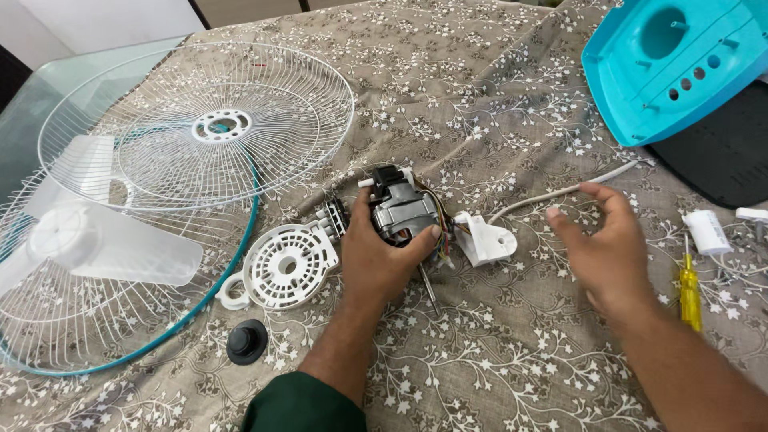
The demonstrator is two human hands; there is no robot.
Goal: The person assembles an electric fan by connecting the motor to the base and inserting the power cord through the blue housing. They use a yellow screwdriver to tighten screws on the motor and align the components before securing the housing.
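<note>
The left hand [382, 260] closes its grip around the grey metal fan motor [402, 210] on the floral-clothed counter [496, 336], shaft toward the camera, while the right hand [612, 252] hovers open just to its right.

A grey-brown tablecloth [496, 88] with a white pattern of branches and small flowers covered nearly the whole surface; it lay in soft creases, most of them toward its far edge. To the left of the tablecloth a bare corner of a glass tabletop [48, 84] showed, pale green and slightly reflective; beyond that corner stood a plain white wall [104, 20], with a dark strip at the far left edge beside it. Behind the tablecloth's far edge ran a beige panel [248, 10] split by dark vertical gaps; the light was even and bright, throwing only faint shadows on the cloth.
</note>
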